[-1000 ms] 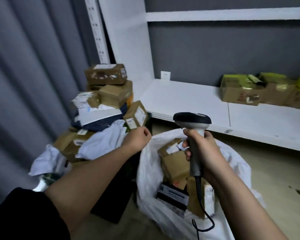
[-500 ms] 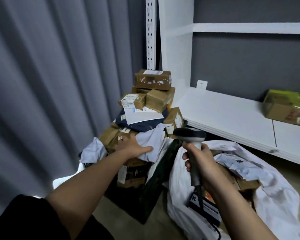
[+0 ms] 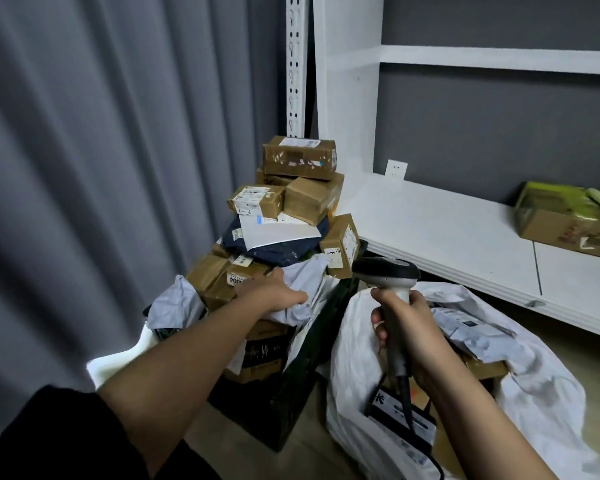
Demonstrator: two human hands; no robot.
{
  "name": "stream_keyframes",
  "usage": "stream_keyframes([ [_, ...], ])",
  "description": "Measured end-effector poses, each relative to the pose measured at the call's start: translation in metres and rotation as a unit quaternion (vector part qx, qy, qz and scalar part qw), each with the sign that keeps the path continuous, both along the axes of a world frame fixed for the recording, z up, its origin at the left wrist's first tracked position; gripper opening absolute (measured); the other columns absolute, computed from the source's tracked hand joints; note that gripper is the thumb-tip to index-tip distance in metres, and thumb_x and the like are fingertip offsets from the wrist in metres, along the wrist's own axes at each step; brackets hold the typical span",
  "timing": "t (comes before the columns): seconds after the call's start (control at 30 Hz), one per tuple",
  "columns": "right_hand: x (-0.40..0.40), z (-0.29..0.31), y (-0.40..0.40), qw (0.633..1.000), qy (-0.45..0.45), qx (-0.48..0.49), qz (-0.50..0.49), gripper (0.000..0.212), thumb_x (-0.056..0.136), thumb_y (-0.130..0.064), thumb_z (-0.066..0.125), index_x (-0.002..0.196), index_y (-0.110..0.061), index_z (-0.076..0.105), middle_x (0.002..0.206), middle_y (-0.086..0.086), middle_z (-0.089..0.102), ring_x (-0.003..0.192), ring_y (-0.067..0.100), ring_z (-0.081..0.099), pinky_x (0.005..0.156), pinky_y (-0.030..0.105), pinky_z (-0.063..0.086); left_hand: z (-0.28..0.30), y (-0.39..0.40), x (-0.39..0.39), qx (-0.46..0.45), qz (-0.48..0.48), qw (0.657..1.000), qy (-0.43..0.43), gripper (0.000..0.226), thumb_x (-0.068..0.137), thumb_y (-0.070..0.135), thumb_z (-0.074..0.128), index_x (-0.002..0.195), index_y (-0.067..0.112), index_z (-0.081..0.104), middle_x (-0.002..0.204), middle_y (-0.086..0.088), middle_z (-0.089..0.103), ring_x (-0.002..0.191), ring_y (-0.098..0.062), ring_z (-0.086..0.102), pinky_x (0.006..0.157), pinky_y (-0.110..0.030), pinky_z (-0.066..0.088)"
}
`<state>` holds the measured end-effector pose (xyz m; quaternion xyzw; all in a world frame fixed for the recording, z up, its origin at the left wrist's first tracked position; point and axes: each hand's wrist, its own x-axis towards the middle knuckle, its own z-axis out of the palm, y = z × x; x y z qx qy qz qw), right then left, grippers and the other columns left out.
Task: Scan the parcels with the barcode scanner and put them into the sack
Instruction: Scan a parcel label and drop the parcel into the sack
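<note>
Grey soft mailer [image 3: 305,278] on the parcel pile lies under your left hand [image 3: 274,289], fingers spread flat on it. Your right hand [image 3: 407,327] grips the barcode scanner [image 3: 387,271] above the white sack [image 3: 354,341].

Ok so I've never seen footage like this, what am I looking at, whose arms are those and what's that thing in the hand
This is filmed by a wide-angle camera worn on a person's head, looking forward and down, so the two bare arms are the wearer's own. No robot is involved.

The right hand grips a barcode scanner by its handle, with its cable hanging down. The left hand reaches into a heap of parcels, mostly brown cardboard boxes with some soft mailers, and rests on a pale grey mailer. Whether it has gripped it, I cannot tell.

Lower right is a white sack lying open on the floor with several parcels already inside. Behind it runs a white shelf carrying more boxes.
</note>
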<state>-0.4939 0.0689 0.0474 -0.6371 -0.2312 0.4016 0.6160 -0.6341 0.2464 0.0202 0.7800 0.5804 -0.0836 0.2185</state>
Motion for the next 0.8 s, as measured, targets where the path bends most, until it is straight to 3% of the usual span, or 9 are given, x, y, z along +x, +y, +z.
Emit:
stream_keyframes([
  [0.13, 0.002, 0.005, -0.007, 1.0, 0.008, 0.015, -0.004, 0.025, 0.092, -0.021, 0.061, 0.103, -0.011, 0.041, 0.057, 0.006, 0.054, 0.042, 0.017, 0.04, 0.047, 0.026, 0.031, 0.045, -0.017, -0.024, -0.045, -0.026, 0.993, -0.107, 0.084, 0.073, 0.064, 0.053, 0.143, 0.021, 0.033, 0.138, -0.005, 0.047, 0.117, -0.025, 0.05, 0.088, -0.033, 0.04],
  [0.2, 0.003, 0.009, -0.012, 0.999, 0.014, 0.037, -0.006, 0.021, 0.093, -0.019, 0.06, 0.099, -0.012, 0.041, 0.059, 0.007, 0.054, 0.043, 0.018, 0.04, 0.046, 0.026, 0.031, 0.064, -0.036, -0.035, -0.109, -0.002, 0.967, -0.232, 0.07, 0.076, 0.058, 0.056, 0.131, 0.016, 0.044, 0.118, -0.002, 0.059, 0.103, -0.021, 0.057, 0.083, -0.031, 0.041],
  [0.23, 0.002, 0.01, -0.014, 0.998, 0.016, 0.052, -0.01, 0.019, 0.093, -0.018, 0.06, 0.098, -0.011, 0.042, 0.06, 0.007, 0.055, 0.043, 0.017, 0.04, 0.046, 0.026, 0.032, 0.069, -0.047, -0.037, -0.184, 0.036, 0.928, -0.321, 0.061, 0.077, 0.055, 0.056, 0.123, 0.014, 0.052, 0.106, -0.002, 0.066, 0.094, -0.021, 0.062, 0.083, -0.031, 0.045],
  [0.3, 0.001, 0.01, -0.019, 0.996, 0.025, 0.084, -0.025, 0.016, 0.093, -0.016, 0.06, 0.098, -0.008, 0.047, 0.061, 0.005, 0.059, 0.042, 0.015, 0.043, 0.046, 0.025, 0.036, 0.067, -0.066, -0.034, -0.338, 0.13, 0.792, -0.491, 0.037, 0.085, 0.044, 0.052, 0.104, 0.015, 0.065, 0.09, -0.005, 0.073, 0.084, -0.023, 0.067, 0.084, -0.036, 0.049],
  [0.37, 0.0, 0.01, -0.022, 0.991, 0.054, 0.115, -0.046, 0.01, 0.092, -0.012, 0.062, 0.094, -0.007, 0.053, 0.062, 0.002, 0.062, 0.043, 0.012, 0.045, 0.045, 0.023, 0.038, 0.06, -0.082, -0.022, -0.416, 0.186, 0.689, -0.564, 0.032, 0.081, 0.037, 0.05, 0.1, 0.018, 0.067, 0.099, -0.007, 0.073, 0.095, -0.026, 0.065, 0.09, -0.041, 0.047],
  [0.6, 0.005, 0.01, -0.018, 0.969, 0.117, 0.199, -0.093, 0.022, 0.084, -0.01, 0.073, 0.1, -0.012, 0.057, 0.076, 0.007, 0.062, 0.062, 0.018, 0.056, 0.06, 0.029, 0.049, 0.054, -0.113, 0.009, -0.554, 0.113, 0.524, -0.637, 0.064, 0.04, 0.025, 0.088, 0.1, 0.006, 0.076, 0.113, -0.014, 0.07, 0.098, -0.033, 0.069, 0.085, -0.049, 0.054],
  [0.67, 0.008, 0.01, -0.017, 0.971, 0.09, 0.202, -0.088, 0.037, 0.083, -0.01, 0.074, 0.116, -0.01, 0.057, 0.101, 0.007, 0.073, 0.088, 0.023, 0.07, 0.079, 0.036, 0.056, 0.057, -0.12, 0.016, -0.564, 0.096, 0.518, -0.636, 0.045, 0.057, 0.021, 0.081, 0.1, 0.007, 0.077, 0.113, -0.012, 0.07, 0.102, -0.03, 0.067, 0.09, -0.044, 0.052],
  [0.7, 0.011, 0.009, -0.018, 0.973, 0.079, 0.196, -0.092, 0.045, 0.082, -0.009, 0.074, 0.123, -0.011, 0.055, 0.109, 0.006, 0.073, 0.098, 0.022, 0.071, 0.086, 0.037, 0.056, 0.054, -0.119, 0.02, -0.538, 0.101, 0.537, -0.642, 0.027, 0.074, 0.021, 0.069, 0.097, 0.007, 0.077, 0.101, -0.011, 0.074, 0.095, -0.029, 0.068, 0.084, -0.041, 0.054],
  [0.8, 0.02, 0.011, -0.019, 0.977, 0.061, 0.167, -0.118, 0.054, 0.081, -0.008, 0.076, 0.128, -0.012, 0.051, 0.115, 0.008, 0.071, 0.101, 0.02, 0.07, 0.086, 0.034, 0.057, 0.045, -0.113, 0.026, -0.411, 0.136, 0.617, -0.658, 0.027, 0.099, 0.02, 0.041, 0.115, 0.009, 0.059, 0.076, -0.008, 0.072, 0.081, -0.025, 0.062, 0.075, -0.037, 0.051],
])
